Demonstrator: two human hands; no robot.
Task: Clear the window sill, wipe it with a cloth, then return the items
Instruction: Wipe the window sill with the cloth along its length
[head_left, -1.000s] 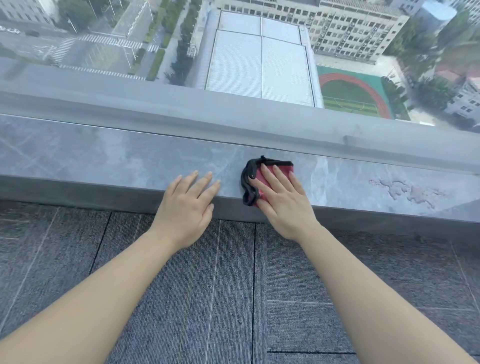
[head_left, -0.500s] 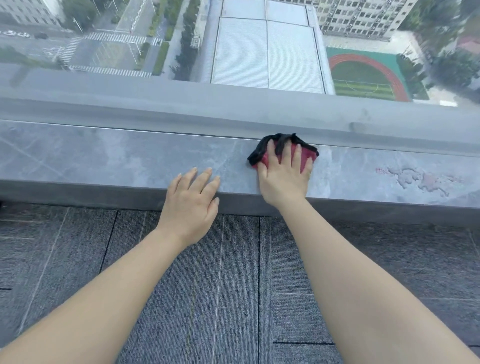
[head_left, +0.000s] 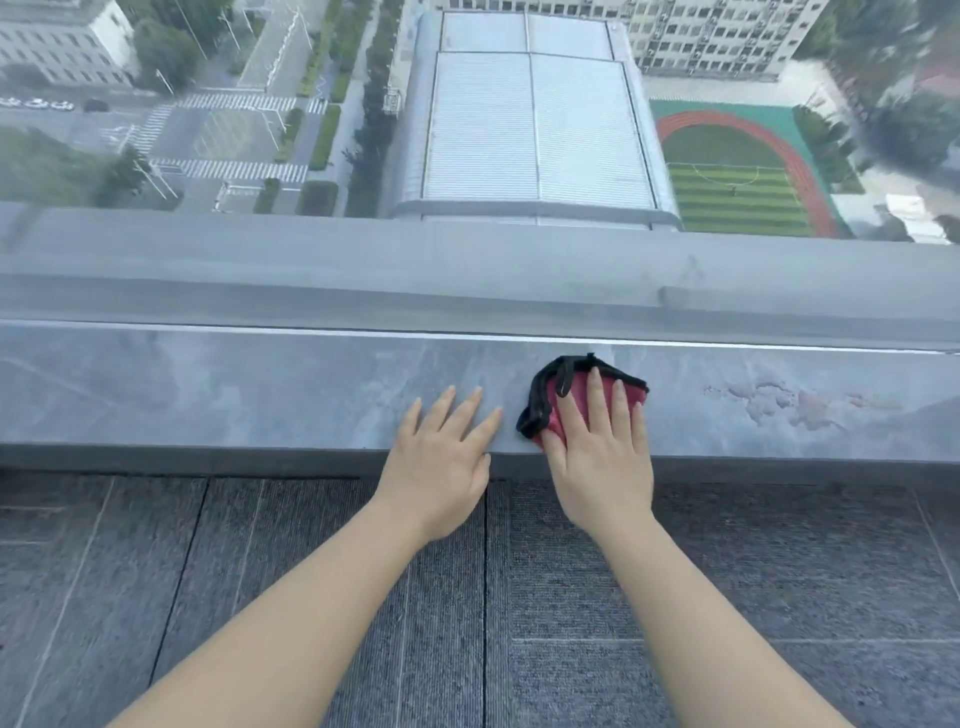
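Observation:
A grey marbled window sill (head_left: 234, 389) runs across the view. A red cloth with a black edge (head_left: 558, 387) lies on it, right of centre. My right hand (head_left: 597, 457) presses flat on the cloth, fingers spread over it toward the glass. My left hand (head_left: 441, 457) rests flat on the sill's front edge just left of the cloth, fingers apart, holding nothing. No other items stand on the visible sill.
A reddish stain patch (head_left: 795, 402) marks the sill to the right. Behind the sill is a grey window frame (head_left: 363, 280) and glass looking down on buildings. Grey carpet tiles (head_left: 519, 597) cover the floor below the sill.
My right hand pushed the cloth from the sill's front edge toward the glass, then drew it partly back. The left hand stays planted on the edge.

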